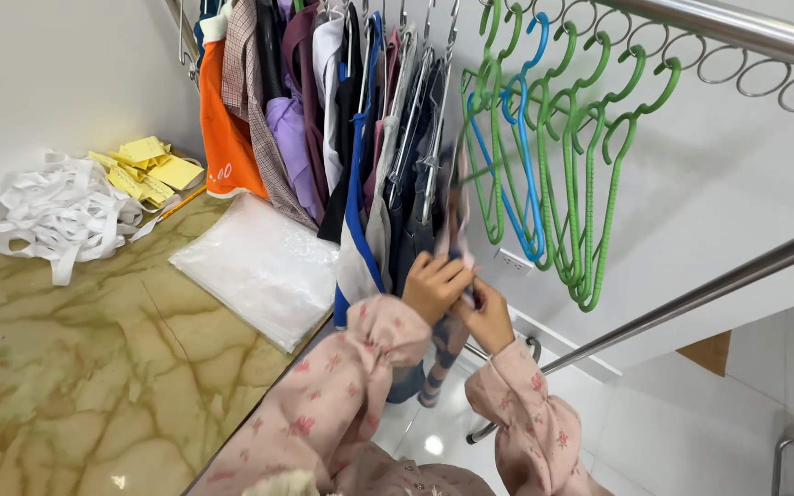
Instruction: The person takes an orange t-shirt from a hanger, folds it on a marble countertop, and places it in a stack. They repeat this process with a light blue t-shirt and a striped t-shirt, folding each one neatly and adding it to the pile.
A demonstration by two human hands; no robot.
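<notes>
My left hand (pixel 436 283) and my right hand (pixel 489 319) meet on a dark patterned garment (pixel 453 213) that hangs from the rail among other clothes. Both hands pinch its fabric at about mid-height, fingers closed on it. Its lower end (pixel 441 354) hangs down below my hands. To its left hang several garments (pixel 323 110) on hangers: orange, checked, purple, white and dark blue. To its right hang several bare green and blue plastic hangers (pixel 562 156). I wear pink floral sleeves (pixel 351 386).
A marble-patterned counter (pixel 75 367) lies at the left with a folded clear plastic bag (pixel 264 266), a heap of white straps (pixel 52 216) and yellow paper tags (pixel 144 165). A metal rail with rings (pixel 737 32) runs overhead; a second rail (pixel 700 294) slants lower right. White tiled floor below.
</notes>
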